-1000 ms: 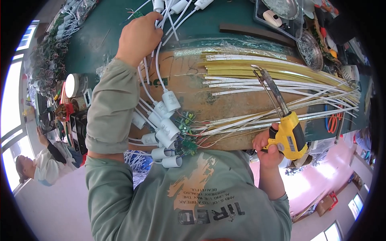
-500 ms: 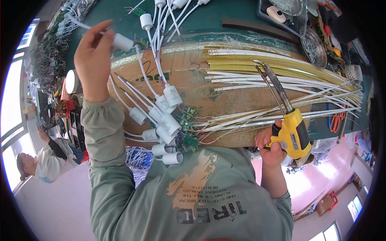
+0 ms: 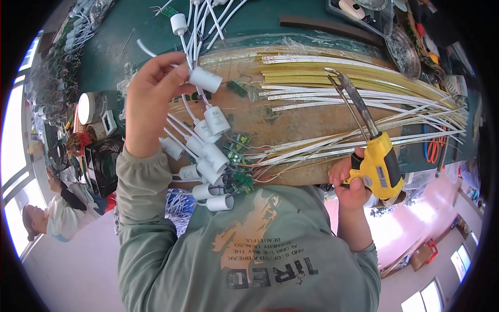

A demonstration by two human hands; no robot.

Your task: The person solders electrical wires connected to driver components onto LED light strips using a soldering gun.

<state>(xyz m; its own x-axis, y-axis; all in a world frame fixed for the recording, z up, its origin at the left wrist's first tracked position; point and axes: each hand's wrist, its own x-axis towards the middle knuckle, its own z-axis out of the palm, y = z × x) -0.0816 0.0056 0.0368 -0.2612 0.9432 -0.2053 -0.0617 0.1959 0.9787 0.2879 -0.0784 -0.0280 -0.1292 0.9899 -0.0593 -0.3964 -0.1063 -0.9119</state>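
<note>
My left hand (image 3: 156, 99) is closed on a white cylindrical end cap (image 3: 206, 80) with a white cable trailing from it. A small green circuit board (image 3: 237, 88) sits just off the cap's open end. Below lie several more white caps (image 3: 216, 119), their cables running up and left, with green boards (image 3: 240, 151) bunched at their ends. Thin wires join those boards to long white and yellow LED strips (image 3: 332, 101). In my right hand (image 3: 351, 182) is a yellow-and-black soldering gun (image 3: 380, 166), its long metal tip (image 3: 358, 106) raised over the strips.
A brown board (image 3: 244, 114) lies on the green tabletop (image 3: 249, 21). At the far right are a metal dish (image 3: 403, 54), a clear tray (image 3: 384, 23) and orange-handled scissors (image 3: 434, 151). A black fan (image 3: 102, 165) stands left; another person (image 3: 65, 208) sits beyond it.
My left hand has moved right and nearer with the white end cap, bringing it over the brown board. The soldering gun and my right hand have barely moved.
</note>
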